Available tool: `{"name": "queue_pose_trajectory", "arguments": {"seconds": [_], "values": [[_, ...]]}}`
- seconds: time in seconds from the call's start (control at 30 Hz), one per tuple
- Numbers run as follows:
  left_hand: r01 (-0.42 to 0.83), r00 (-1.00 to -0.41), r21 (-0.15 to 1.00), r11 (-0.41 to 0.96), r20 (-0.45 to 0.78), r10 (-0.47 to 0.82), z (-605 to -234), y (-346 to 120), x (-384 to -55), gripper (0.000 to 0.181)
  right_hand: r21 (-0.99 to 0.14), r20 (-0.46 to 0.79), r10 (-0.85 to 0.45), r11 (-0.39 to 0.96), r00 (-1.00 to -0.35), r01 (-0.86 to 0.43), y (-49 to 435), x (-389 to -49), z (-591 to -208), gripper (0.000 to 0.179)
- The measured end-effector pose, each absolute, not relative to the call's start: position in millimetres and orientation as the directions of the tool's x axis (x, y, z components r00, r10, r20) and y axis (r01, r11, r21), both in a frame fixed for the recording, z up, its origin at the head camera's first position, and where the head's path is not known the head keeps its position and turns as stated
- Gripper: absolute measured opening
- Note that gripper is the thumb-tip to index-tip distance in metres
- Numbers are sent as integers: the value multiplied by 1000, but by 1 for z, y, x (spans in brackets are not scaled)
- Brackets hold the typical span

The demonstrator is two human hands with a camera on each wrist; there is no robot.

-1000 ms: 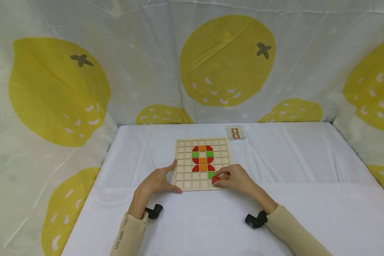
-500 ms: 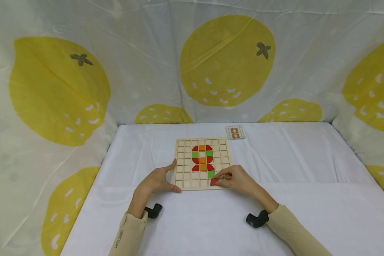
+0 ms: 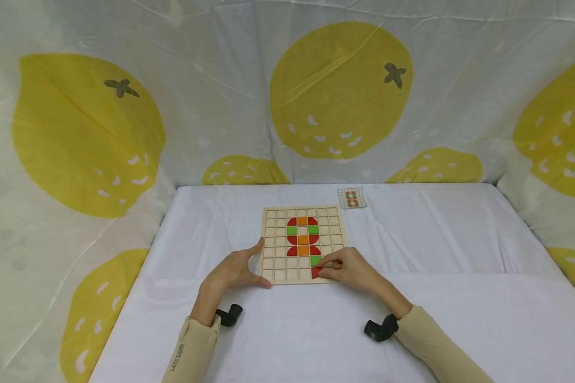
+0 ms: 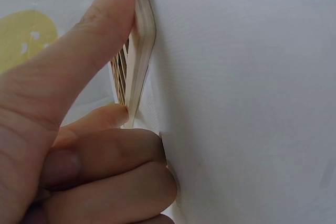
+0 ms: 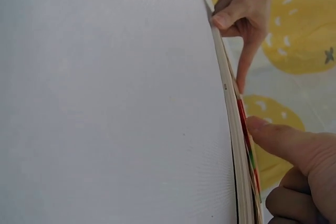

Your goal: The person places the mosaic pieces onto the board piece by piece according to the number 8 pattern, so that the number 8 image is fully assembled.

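Observation:
A square wooden grid board [image 3: 275, 263] lies on the white cloth. Red, orange and green tiles form a figure in its middle columns, with one green tile [image 3: 315, 260] lower down. My right hand [image 3: 350, 270] pinches a red tile [image 3: 314, 273] between thumb and forefinger, in the front row right below that green one. Its thumb [image 5: 260, 124] shows at the tile in the right wrist view. My left hand [image 3: 235, 271] steadies the board's near left corner, thumb at the front edge and straight forefinger along the left side; its other fingers [image 4: 115, 156] are curled beneath.
Behind the board's far right corner lies a small pattern card [image 3: 352, 198] printed with a similar figure. A curtain with yellow lemons [image 3: 340, 90] closes off the back and sides. Black wrist mounts [image 3: 382, 328] sit at both cuffs.
The right hand has brought the red tile slightly left, from a tilted position over the board down into the front row under the green tile. The left hand stays at the corner.

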State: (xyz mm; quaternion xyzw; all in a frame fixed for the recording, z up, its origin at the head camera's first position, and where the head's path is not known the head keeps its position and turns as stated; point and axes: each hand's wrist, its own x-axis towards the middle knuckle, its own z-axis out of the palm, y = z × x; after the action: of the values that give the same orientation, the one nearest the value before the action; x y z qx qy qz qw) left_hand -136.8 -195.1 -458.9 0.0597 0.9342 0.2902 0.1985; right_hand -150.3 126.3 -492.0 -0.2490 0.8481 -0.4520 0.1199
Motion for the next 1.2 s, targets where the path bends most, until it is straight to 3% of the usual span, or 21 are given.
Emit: {"name": "queue_pose_trajectory", "arguments": {"seconds": [0.47,0.63,1.2], "values": [[-24,-911,569,822,-351,216,-459,-195,-139,122,-779,74,-374,557,-925,-288,172,-151,-475,21],[-19,-912,566,824,-347,217,-459,-195,-138,122,-774,35,-315,592,-949,-225,193,-148,-481,21],[-18,-915,563,826,-342,213,-462,-197,-138,122,-762,-5,-319,615,-948,-203,201,-144,-495,25]]}}
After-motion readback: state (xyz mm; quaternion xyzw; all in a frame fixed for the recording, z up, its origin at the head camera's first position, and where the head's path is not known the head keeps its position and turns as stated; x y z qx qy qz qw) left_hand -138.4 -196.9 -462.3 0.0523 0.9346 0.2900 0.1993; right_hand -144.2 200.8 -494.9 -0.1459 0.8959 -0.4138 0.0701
